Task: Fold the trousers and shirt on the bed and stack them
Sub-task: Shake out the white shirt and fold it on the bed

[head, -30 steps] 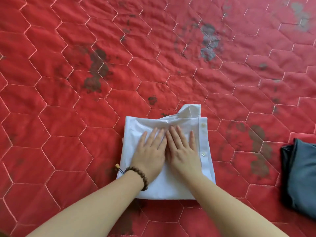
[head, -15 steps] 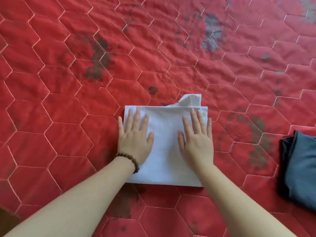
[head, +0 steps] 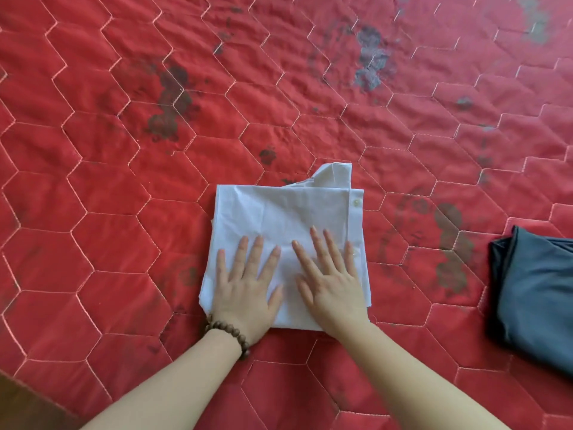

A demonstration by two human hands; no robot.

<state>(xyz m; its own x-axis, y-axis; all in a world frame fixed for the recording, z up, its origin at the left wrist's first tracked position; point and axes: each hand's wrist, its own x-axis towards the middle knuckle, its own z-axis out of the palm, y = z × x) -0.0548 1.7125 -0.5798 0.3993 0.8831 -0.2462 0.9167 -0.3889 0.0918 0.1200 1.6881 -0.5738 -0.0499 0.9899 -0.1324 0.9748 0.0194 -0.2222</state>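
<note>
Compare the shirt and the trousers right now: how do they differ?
The shirt is white and lies mid-bed under both flat hands, left hand and right hand; the trousers are dark grey, untouched at the right edge, partly out of view. Both are folded on the red quilt.

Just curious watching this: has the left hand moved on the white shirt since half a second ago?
Yes. The left hand slid back from the white shirt's far edge toward its near edge.
</note>
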